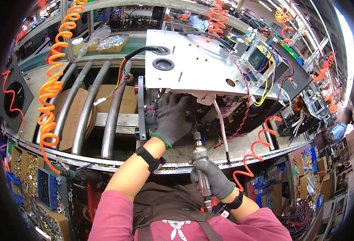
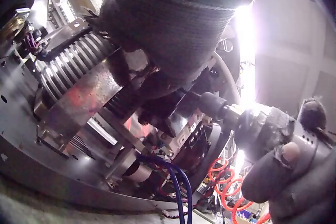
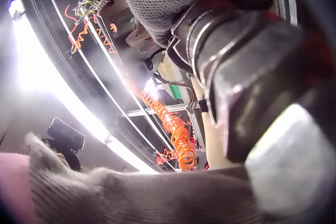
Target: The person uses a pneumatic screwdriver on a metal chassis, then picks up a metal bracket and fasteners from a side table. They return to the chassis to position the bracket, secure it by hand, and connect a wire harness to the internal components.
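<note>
My right hand [image 1: 214, 176], in a grey glove, grips a metal pneumatic screwdriver [image 1: 201, 154]. Its front end points away from me, toward the open front of a machine unit. In the left wrist view the screwdriver's nose [image 2: 212, 104] reaches close to my left hand [image 2: 168, 29]. That hand, gloved too, reaches in under the white panel [image 1: 197, 60], back upward; its fingertips are hidden, so I cannot tell whether they hold a part. A ribbed metal coil [image 2: 76, 64] and a bracket lie beside it inside the unit.
Metal rollers [image 1: 116, 112] run left of the unit, with cardboard under them. Orange coiled hoses [image 1: 50, 90] hang at left and right. Bins of screws [image 1: 48, 186] stand below the bench edge. Loose wires [image 1: 271, 76] trail off the panel. Another person [image 1: 339, 130] is far right.
</note>
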`<state>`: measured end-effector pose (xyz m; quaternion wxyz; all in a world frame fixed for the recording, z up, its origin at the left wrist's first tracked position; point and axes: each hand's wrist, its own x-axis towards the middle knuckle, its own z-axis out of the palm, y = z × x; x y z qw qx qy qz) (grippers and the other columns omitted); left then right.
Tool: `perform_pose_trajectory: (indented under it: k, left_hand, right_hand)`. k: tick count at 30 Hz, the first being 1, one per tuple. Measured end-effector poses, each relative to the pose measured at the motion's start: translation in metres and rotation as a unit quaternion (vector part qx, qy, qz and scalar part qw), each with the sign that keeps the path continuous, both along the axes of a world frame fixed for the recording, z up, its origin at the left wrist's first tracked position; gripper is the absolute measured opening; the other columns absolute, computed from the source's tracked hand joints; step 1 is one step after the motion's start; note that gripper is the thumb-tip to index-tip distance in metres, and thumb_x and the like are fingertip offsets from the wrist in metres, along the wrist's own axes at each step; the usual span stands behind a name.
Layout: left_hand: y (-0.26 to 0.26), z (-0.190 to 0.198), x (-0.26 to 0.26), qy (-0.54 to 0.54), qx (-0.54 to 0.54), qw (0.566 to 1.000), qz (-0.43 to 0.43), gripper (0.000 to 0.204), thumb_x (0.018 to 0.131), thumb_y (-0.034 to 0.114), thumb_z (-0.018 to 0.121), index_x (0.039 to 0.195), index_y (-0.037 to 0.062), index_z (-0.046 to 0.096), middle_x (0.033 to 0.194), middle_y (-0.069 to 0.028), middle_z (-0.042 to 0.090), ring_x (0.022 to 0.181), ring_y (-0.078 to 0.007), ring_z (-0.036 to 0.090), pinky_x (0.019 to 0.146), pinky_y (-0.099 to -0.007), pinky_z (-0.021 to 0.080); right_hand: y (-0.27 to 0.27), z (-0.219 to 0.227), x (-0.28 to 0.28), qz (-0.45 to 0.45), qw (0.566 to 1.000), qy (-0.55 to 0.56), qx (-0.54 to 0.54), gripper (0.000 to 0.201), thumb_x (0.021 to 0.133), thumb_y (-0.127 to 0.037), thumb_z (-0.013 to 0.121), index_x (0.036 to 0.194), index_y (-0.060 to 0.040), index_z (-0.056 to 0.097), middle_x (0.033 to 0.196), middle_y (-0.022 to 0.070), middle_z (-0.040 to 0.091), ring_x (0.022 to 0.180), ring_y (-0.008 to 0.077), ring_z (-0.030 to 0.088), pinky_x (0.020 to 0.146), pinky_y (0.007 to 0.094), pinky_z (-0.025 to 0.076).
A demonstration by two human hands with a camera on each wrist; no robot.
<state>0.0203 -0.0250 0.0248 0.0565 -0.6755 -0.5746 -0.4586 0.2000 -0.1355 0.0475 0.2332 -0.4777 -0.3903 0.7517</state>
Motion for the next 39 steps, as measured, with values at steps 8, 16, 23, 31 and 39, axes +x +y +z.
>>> perform_pose_trajectory:
  k: [8,16,23,31,39]
  left_hand:
    - [-0.003,0.005,-0.001,-0.013,-0.004,1.0,-0.015,0.054,0.063,0.023,0.076,0.113,0.017,0.057,0.113,-0.0168,0.051,0.112,-0.0412,0.046,0.091,-0.0511,0.038]
    - [-0.004,-0.002,0.001,-0.005,0.015,1.0,-0.006,0.053,0.062,0.021,0.075,0.112,0.0162,0.058,0.113,-0.018,0.051,0.109,-0.0423,0.046,0.091,-0.0505,0.04]
    - [-0.001,-0.007,0.002,-0.015,0.044,0.999,-0.015,0.055,0.062,0.019,0.075,0.114,0.0169,0.058,0.113,-0.0166,0.051,0.108,-0.0418,0.047,0.091,-0.0501,0.042]
    - [-0.004,0.004,0.0,-0.04,-0.016,0.999,-0.016,0.044,0.067,0.018,0.071,0.11,0.017,0.06,0.119,-0.0137,0.051,0.122,-0.0398,0.042,0.103,-0.0515,0.036]
    - [0.0,-0.002,0.0,-0.016,0.017,1.0,-0.009,0.056,0.063,0.018,0.074,0.116,0.0153,0.057,0.117,-0.0146,0.049,0.115,-0.0388,0.044,0.097,-0.0501,0.038]
  right_hand:
    - [0.001,0.001,0.001,0.009,0.999,-0.031,-0.001,0.037,0.091,-0.036,0.055,0.117,-0.0099,0.052,0.067,0.0041,0.056,0.049,0.0123,0.052,0.043,0.025,0.043]
    - [-0.007,0.001,-0.002,-0.03,0.999,0.019,-0.027,0.03,0.089,-0.038,0.06,0.084,-0.0081,0.057,0.062,0.0027,0.056,0.05,0.0105,0.052,0.047,0.0249,0.042]
    - [-0.005,0.0,-0.001,-0.013,1.0,-0.008,-0.014,0.031,0.088,-0.038,0.062,0.082,-0.0085,0.055,0.062,0.0031,0.056,0.048,0.011,0.052,0.045,0.0252,0.042]
    - [0.001,-0.008,0.003,-0.007,0.999,0.025,-0.019,0.036,0.088,-0.039,0.061,0.105,-0.0074,0.058,0.066,0.0041,0.057,0.049,0.0119,0.053,0.044,0.0257,0.043]
    - [0.002,-0.011,0.006,0.003,1.0,0.025,-0.017,0.04,0.089,-0.037,0.058,0.118,-0.0085,0.053,0.068,0.0052,0.057,0.051,0.013,0.053,0.046,0.0259,0.044]
